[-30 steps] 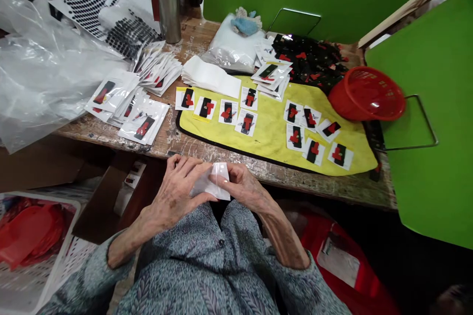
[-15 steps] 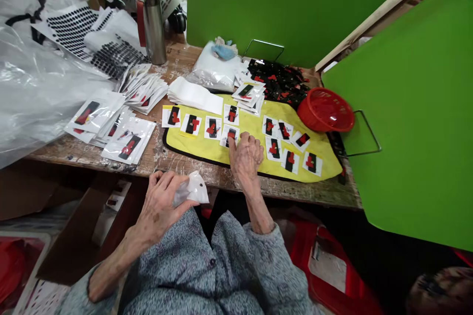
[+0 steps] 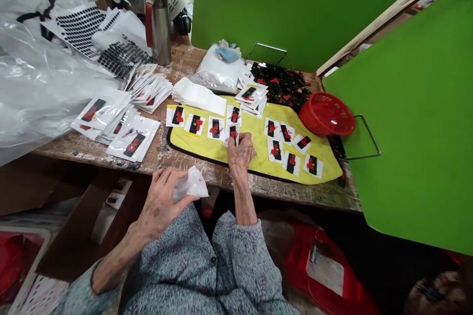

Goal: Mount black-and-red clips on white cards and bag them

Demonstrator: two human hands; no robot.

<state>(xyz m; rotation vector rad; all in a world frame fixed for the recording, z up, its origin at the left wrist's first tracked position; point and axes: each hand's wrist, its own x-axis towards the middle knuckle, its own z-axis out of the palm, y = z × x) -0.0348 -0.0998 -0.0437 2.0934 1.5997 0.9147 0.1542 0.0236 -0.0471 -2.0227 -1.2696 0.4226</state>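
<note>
The card (image 3: 232, 132), thin and light, best taken by its edge, lies on our yellow mat (image 3: 260, 170). Our right hand (image 3: 241, 152) pinches it at the near edge between narrowly set fingers; our left hand (image 3: 160, 202) closes around a soft white sachet (image 3: 192, 184).

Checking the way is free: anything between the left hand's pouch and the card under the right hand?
Nothing visible does: only the wooden table edge and the yellow mat lie between the white pouch and the card.

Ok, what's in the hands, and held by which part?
The left hand holds a white plastic pouch by its lower edge; the right hand's fingertips grip the near end of a printed card.
</note>
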